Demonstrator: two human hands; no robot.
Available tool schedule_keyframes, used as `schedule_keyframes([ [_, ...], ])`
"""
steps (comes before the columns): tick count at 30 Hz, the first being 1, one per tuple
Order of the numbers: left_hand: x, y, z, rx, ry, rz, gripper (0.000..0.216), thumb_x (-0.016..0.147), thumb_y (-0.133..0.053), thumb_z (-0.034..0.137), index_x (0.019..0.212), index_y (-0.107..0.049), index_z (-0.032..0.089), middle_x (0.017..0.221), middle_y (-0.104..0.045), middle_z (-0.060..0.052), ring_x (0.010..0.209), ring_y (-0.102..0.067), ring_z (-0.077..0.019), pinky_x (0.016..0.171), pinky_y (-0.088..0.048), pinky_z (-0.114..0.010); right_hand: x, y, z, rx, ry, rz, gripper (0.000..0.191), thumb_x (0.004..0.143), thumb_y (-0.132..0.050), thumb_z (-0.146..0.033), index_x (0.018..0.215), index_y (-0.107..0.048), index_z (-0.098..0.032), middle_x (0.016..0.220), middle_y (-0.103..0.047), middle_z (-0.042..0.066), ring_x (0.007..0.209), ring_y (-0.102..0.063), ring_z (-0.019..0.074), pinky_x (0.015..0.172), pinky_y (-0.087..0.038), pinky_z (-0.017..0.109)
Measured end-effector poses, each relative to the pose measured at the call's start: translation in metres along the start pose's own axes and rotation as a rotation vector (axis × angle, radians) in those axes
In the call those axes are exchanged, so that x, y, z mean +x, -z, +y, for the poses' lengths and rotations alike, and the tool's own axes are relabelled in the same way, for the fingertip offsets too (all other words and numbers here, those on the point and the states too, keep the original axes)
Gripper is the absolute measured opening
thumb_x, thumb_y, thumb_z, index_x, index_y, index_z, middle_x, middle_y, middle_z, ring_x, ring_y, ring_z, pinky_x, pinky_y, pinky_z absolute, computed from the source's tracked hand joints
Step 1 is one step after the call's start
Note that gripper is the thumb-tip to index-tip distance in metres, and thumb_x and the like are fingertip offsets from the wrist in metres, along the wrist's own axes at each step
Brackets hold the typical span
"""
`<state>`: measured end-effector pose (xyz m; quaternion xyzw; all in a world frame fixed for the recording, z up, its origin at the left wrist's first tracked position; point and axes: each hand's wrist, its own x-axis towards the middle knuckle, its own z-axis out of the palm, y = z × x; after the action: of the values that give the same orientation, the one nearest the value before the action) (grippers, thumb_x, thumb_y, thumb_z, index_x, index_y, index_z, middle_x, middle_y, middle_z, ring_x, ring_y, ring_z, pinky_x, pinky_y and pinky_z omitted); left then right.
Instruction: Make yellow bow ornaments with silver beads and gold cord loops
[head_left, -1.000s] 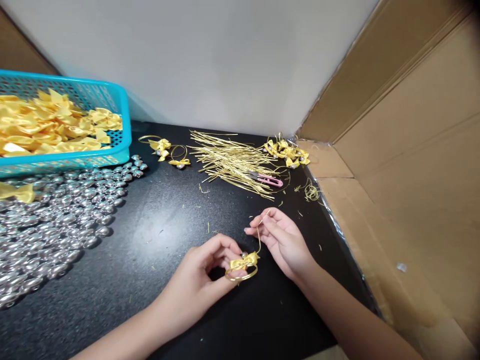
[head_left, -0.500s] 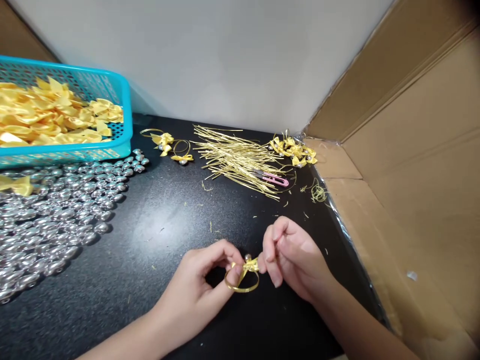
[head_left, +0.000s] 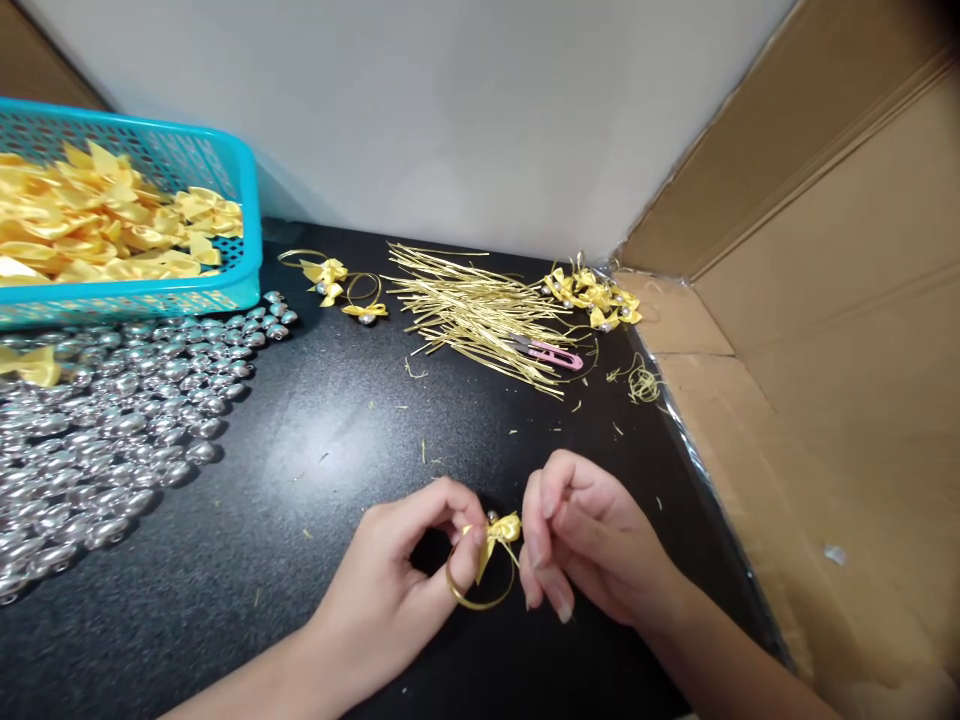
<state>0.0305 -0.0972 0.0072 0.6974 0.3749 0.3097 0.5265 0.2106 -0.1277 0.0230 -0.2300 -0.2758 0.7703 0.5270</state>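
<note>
Between the thumb and fingers of my left hand (head_left: 409,560) is a yellow satin bow (head_left: 501,532) with a small silver bead (head_left: 493,517) at its top edge. A loop of gold tie (head_left: 480,604) hangs from it, and part of the bow is hidden by my fingertips. My right hand (head_left: 592,530) is just right of the bow, apart from it. Its thumb and index finger are pressed together and the other fingers curl down; whatever may be in the pinch is too small to make out.
At the left, a blue basket (head_left: 251,215) holds yellow bows, with silver beads (head_left: 135,430) spread before it. Gold ties (head_left: 480,315) and pink-handled snips (head_left: 555,355) lie at the back, between finished bows (head_left: 364,312) and a further cluster (head_left: 592,295). Cardboard (head_left: 825,280) walls the right side.
My right hand has moved slightly down and away from the bow, which it was touching or nearly touching. More of the bow shows, and its loop hangs a little lower.
</note>
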Motion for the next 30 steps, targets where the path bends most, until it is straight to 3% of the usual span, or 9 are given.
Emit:
schedule_keyframes([
  [9,-0.0019,-0.0003,-0.0029,0.019,-0.022,0.050,0.011,0.084,-0.055,0.015,0.075,-0.056,0.021,0.061,-0.058,0.006,0.053,-0.054,-0.0085,0.052,-0.043,-0.016,0.0001,0.0015,0.0007,0.001,-0.026,-0.003,0.007,0.092,-0.061,-0.021,0.087,-0.059,-0.016,0.075,-0.069,-0.002,0.050,-0.065,0.0049,0.055,-0.055,0.020],
  [20,-0.0018,-0.0004,-0.0020,-0.044,0.049,-0.069,0.013,0.088,-0.052,0.022,0.076,-0.057,0.020,0.061,-0.062,0.002,0.054,-0.057,-0.0111,0.054,-0.046,-0.021,0.0007,0.0012,0.0001,-0.095,-0.031,0.085,0.020,0.086,-0.068,-0.032,0.082,-0.056,-0.017,0.070,-0.067,-0.003,0.045,-0.061,0.0066,0.049,-0.050,0.020],
  [30,-0.0004,-0.0029,0.0017,-0.040,0.067,-0.064,0.008,0.083,-0.060,0.022,0.075,-0.059,0.019,0.067,-0.068,-0.002,0.060,-0.063,-0.0145,0.058,-0.051,-0.024,0.0003,0.0014,0.0008,-0.063,-0.016,0.047,0.012,0.090,-0.064,-0.026,0.085,-0.058,-0.017,0.072,-0.067,-0.003,0.049,-0.063,0.0057,0.053,-0.051,0.020],
])
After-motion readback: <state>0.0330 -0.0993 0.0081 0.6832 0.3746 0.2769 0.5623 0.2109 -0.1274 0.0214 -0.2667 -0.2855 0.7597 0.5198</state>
